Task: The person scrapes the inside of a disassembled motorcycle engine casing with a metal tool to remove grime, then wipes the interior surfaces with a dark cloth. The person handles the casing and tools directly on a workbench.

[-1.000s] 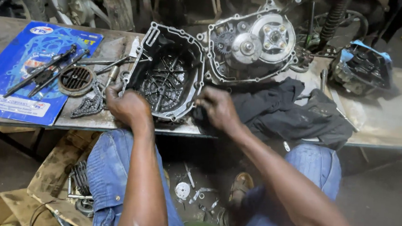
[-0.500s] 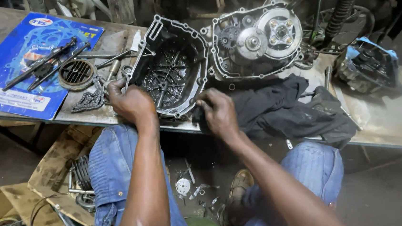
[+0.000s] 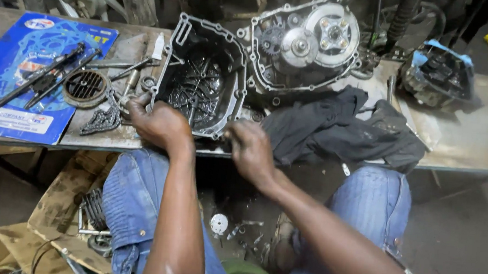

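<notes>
A dark metal engine side cover (image 3: 202, 76) lies open side up on the workbench (image 3: 476, 138), ribs showing inside. My left hand (image 3: 158, 123) grips its near left rim. My right hand (image 3: 249, 149) rests at its near right corner, fingers curled on the rim beside a black cloth (image 3: 343, 130). Just behind the cover sits the engine case (image 3: 306, 43) with its clutch and gears exposed.
A blue gasket package (image 3: 22, 73) with long black bolts lies at the left, next to a round grille part (image 3: 85, 87) and a chain (image 3: 101, 121). Another engine part (image 3: 437, 74) sits far right. Cardboard and small parts lie on the floor below.
My right hand has slid slightly toward me along the cover's near right corner. The left hand keeps its hold on the rim. The view shifted a little.
</notes>
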